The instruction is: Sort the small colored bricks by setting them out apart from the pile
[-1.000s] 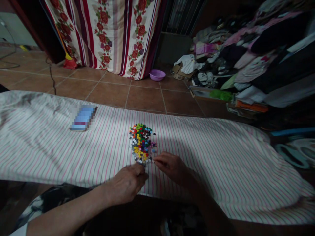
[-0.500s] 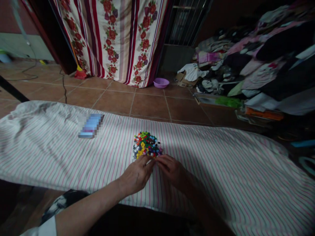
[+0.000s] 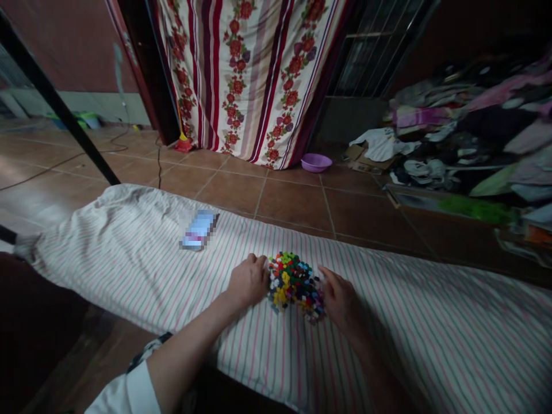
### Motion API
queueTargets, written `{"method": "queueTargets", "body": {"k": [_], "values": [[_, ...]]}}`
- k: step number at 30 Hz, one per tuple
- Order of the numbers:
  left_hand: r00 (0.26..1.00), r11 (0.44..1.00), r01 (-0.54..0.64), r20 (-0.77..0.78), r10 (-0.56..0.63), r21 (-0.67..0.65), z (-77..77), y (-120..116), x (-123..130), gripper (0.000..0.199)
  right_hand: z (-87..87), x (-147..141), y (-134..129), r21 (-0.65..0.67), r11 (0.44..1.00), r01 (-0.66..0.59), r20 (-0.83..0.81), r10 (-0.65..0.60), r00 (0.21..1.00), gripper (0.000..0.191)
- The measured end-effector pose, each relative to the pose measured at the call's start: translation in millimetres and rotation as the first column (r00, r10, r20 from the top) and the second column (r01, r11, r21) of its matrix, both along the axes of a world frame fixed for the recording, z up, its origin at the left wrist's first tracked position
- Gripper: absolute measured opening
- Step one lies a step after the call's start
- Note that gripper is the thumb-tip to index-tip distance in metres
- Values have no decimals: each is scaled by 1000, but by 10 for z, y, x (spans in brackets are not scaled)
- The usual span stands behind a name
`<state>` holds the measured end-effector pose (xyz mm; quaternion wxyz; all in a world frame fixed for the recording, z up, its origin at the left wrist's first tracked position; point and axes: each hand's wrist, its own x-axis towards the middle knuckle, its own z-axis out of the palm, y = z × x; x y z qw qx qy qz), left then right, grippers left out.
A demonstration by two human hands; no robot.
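A heap of small colourful plastic pieces (image 3: 290,276), in green, yellow, red, white, black and other colours, lies on a striped cloth (image 3: 388,322). At the heap's left edge is my left hand (image 3: 249,280), its fingers curled together; whatever they may hold is hidden. My right hand (image 3: 344,296) rests along the right edge of the heap, index finger stretched out and fingers apart from the thumb, with nothing visible in it. Both hands sit beside the pieces, one on each side.
A phone with a blurred, lit screen (image 3: 199,230) lies on the cloth to the left. Beyond, on the tiled floor (image 3: 293,198), stand a purple basin (image 3: 316,163) and a red dustpan (image 3: 183,145) by a flowered curtain (image 3: 259,80). Clothes (image 3: 470,126) are piled at the right.
My hands were together at the heap's near edge; they have parted to its left and right sides. The view has turned left, so everything appears further right.
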<state>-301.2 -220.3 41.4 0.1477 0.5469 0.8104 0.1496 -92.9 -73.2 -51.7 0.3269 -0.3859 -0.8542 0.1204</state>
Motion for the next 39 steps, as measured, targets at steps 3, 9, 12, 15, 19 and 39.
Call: {"method": "queueTargets", "body": {"k": [3,9,12,15,19,39], "values": [[1000,1000,-5,28,6,-29,-56,51,-92,31,40,-108,-46,13,1000,-19,16,19,1000,41],[997,999,22,73,-25,41,-161,209,-82,37,170,-236,-145,-5,996,-93,75,93,993,39],[995,997,48,88,-53,52,-179,271,-40,40,213,-283,-159,-39,991,-128,64,130,989,39],[992,994,88,84,-93,65,-200,292,5,42,246,-324,-194,-86,981,-174,52,179,982,40],[990,989,121,65,-126,86,-237,284,41,44,285,-347,-263,-129,971,-200,36,206,978,43],[928,887,281,131,-348,366,-340,17,-64,29,409,-213,-414,-37,920,-390,-156,380,912,34]]}}
